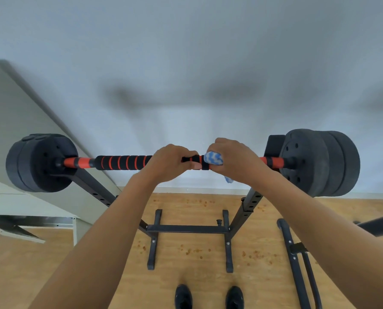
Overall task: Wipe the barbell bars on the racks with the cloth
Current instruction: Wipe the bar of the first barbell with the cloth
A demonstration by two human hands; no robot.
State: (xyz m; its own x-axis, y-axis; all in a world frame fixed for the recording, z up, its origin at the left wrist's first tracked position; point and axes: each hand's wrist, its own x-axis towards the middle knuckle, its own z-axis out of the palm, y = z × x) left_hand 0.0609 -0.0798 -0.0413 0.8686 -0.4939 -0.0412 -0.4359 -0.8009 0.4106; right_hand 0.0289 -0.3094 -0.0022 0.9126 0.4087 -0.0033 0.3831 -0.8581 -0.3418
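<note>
A pale grey-white wall [186,52] fills the upper part of the view, with soft blurred shadows across it above the fingers. A light skirting strip [186,190] meets a yellowish wooden floor [190,253] below the fingers, dotted with small orange-brown specks. Left of the fingers stands a cream cabinet [10,112] with slanted sides. A dark metal frame [297,259] lies on the floor at lower right.
</note>
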